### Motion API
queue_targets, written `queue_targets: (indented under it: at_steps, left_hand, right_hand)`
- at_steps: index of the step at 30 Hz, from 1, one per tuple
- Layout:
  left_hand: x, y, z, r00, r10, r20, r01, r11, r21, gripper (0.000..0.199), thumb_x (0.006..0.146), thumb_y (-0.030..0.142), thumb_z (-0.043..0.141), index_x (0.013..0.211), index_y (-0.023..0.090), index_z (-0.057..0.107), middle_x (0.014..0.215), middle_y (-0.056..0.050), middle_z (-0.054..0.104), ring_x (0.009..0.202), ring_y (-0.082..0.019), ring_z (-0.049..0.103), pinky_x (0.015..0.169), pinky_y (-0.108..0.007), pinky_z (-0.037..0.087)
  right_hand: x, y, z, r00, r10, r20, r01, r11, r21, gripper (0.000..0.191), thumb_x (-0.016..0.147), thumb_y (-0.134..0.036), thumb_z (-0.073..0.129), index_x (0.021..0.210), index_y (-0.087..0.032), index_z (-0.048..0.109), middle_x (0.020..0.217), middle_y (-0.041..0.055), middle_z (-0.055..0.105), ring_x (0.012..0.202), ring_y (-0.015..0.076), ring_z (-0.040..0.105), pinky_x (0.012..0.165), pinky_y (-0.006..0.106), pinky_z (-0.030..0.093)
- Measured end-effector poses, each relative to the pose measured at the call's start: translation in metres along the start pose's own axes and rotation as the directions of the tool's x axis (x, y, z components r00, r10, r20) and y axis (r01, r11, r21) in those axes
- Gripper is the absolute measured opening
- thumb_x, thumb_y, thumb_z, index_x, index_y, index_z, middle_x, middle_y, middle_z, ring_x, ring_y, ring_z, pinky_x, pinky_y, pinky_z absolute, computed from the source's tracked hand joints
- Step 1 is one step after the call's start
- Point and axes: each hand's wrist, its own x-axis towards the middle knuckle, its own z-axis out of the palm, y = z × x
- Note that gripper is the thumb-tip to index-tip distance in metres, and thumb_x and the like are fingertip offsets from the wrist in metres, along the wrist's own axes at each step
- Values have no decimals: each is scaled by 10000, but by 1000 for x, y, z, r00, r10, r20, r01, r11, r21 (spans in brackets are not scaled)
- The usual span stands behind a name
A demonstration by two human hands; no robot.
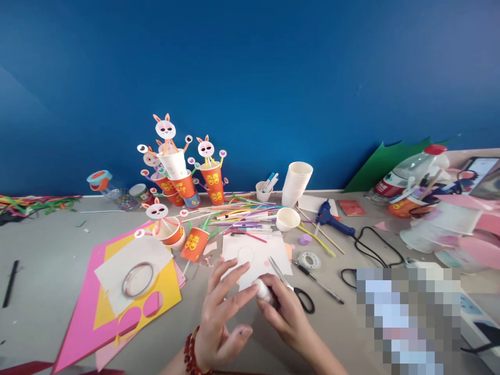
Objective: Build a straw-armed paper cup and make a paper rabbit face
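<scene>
Closed around a small white rounded object, perhaps a bottle, is my right hand; the fingers hide most of it. My left hand, with a red bead bracelet at the wrist, has its fingers spread. Its index fingertip reaches the white object's top and seems to touch it. Beneath and beyond both hands lies a white paper sheet with a circle drawn on it. Black-handled scissors lie partly behind my right hand, beside a pen and a tape roll.
Rabbit figures in red paper cups stand at the back left. Pink and yellow sheets with a tape ring lie left. Pipe cleaners, stacked white cups and a blue glue gun with a cord are behind. A bottle stands right.
</scene>
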Motion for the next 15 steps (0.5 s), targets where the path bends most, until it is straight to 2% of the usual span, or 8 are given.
queue_targets:
  at_steps: [8, 12, 15]
  left_hand:
    - [2, 1, 0, 1000, -27, -1, 27, 999, 28, 439, 993, 398, 350, 1304, 227, 608, 1529, -110, 416, 1421, -353, 330, 1130, -609, 288]
    - [0, 0, 4, 992, -101, -77, 97, 994, -57, 348, 960, 260, 426, 1245, 210, 621, 1493, -119, 438, 1392, -329, 385, 1117, -581, 343]
    - [1, -1, 7, 980, -140, -139, 136, 990, -34, 327, 906, 131, 499, 1196, 210, 630, 1423, -113, 489, 1347, -304, 440, 1116, -561, 363]
  right_hand:
    - [1, 0, 0, 1000, 15, -13, -15, 1000, 22, 141, 892, -280, 515, 998, -216, 582, 789, -3, 613, 671, 157, 538, 629, 234, 435]
    - [1, 0, -1, 1000, 9, -22, -9, 1000, 7, 151, 895, -273, 518, 1013, -213, 591, 809, 3, 631, 673, 157, 550, 628, 236, 442]
    - [1, 1, 0, 999, 2, -41, -2, 1000, -5, 165, 886, -262, 521, 1023, -208, 594, 822, 8, 646, 689, 163, 565, 632, 239, 448]
